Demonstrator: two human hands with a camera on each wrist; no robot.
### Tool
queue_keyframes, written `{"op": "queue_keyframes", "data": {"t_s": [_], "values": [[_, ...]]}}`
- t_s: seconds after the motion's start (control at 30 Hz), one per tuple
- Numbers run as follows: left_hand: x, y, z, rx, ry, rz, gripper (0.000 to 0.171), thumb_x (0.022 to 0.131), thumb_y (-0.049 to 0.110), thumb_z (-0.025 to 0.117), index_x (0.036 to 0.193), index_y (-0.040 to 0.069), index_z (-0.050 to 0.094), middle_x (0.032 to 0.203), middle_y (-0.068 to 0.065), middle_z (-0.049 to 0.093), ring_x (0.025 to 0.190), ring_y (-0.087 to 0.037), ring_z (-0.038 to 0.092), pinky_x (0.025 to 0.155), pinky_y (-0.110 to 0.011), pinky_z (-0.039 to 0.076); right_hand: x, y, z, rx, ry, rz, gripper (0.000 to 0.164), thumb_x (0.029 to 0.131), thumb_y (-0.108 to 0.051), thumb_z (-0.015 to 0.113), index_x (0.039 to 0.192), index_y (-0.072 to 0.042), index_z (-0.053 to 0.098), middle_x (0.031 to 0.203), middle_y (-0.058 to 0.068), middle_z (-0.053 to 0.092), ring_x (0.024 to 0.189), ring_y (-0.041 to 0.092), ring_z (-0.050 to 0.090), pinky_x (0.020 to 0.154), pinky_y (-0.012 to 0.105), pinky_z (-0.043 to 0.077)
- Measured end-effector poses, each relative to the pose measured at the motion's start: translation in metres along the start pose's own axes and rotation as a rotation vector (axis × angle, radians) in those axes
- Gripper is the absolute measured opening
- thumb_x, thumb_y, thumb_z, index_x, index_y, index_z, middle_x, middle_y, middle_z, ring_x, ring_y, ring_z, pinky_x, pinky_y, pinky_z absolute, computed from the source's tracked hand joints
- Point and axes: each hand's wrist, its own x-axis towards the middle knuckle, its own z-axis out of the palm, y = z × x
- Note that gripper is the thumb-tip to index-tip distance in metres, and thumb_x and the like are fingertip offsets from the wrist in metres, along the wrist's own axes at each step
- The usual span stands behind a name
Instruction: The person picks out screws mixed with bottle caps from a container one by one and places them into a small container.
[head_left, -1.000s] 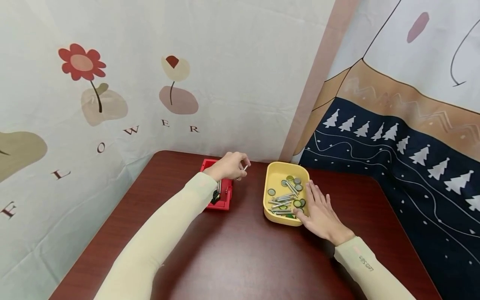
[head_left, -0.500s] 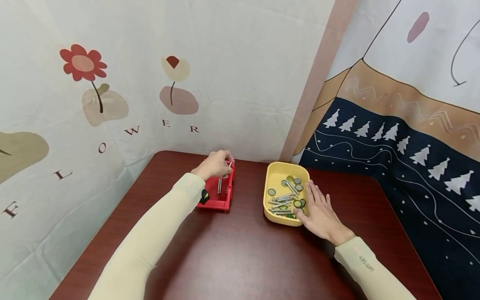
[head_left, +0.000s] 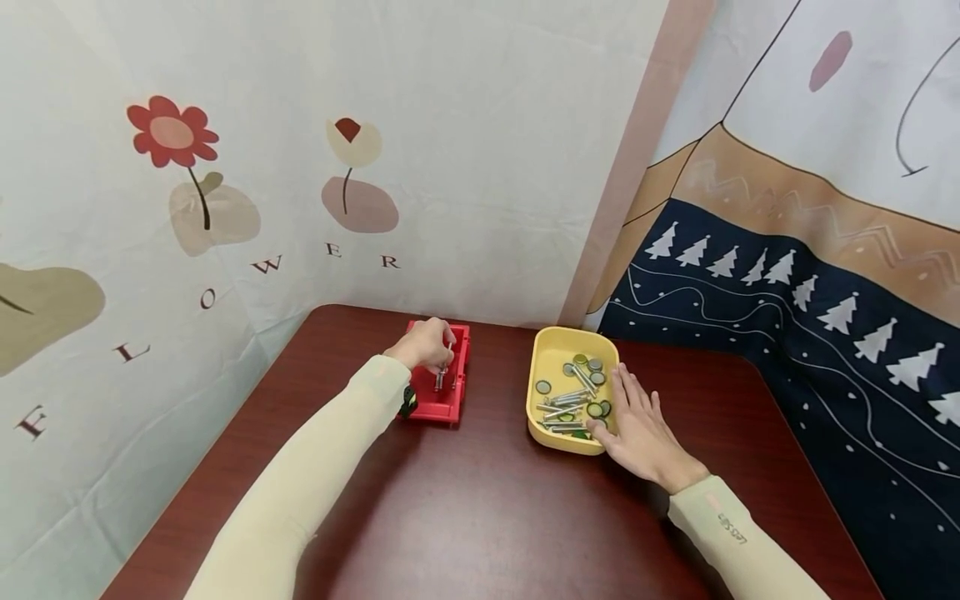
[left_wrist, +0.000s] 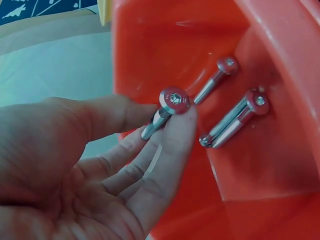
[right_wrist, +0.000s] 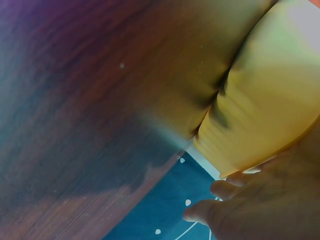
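So, your left hand (head_left: 424, 343) pinches a bolt (left_wrist: 173, 101) over the red bin (head_left: 435, 412); more bolts (left_wrist: 240, 117) lie inside. Looks like placing; next probably calls for lowering, then release. Your right hand (head_left: 647, 429), fingers extended, rests against the yellow tub (head_left: 553, 354).
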Motion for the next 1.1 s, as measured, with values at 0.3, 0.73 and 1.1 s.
{"op": "queue_keyframes", "data": {"t_s": [0.3,0.73,1.1], "values": [[-0.023,0.018,0.001,-0.011,-0.006,-0.041,0.039,0.109,-0.001,0.072,0.147,-0.007,0.064,0.112,-0.023,0.080,0.081,-0.023,0.086,0.083,-0.037,0.074,0.000,0.000,0.000,-0.003,0.002,-0.003,0.103,0.115,-0.053,0.065,0.185,0.001,0.012,0.197,0.024,0.005,0.180,0.056,0.012,0.139,0.087,0.011],[-0.042,0.024,-0.003,0.052,0.144,0.026,0.035,0.112,0.008,0.073,0.145,-0.003,0.069,0.119,-0.021,0.079,0.091,-0.027,0.082,0.087,-0.038,0.072,-0.002,0.000,-0.001,0.007,-0.010,0.003,0.104,0.115,-0.052,0.065,0.186,0.001,0.010,0.197,0.024,0.003,0.181,0.056,0.011,0.139,0.087,0.009],[-0.054,0.040,0.008,0.290,0.277,0.185,0.048,0.112,0.028,0.078,0.154,0.008,0.067,0.148,-0.019,0.072,0.128,-0.035,0.072,0.111,-0.057,0.066,-0.001,0.002,0.000,0.009,-0.002,-0.010,0.103,0.115,-0.052,0.065,0.185,0.001,0.011,0.197,0.024,0.004,0.180,0.056,0.012,0.139,0.087,0.010]]}}
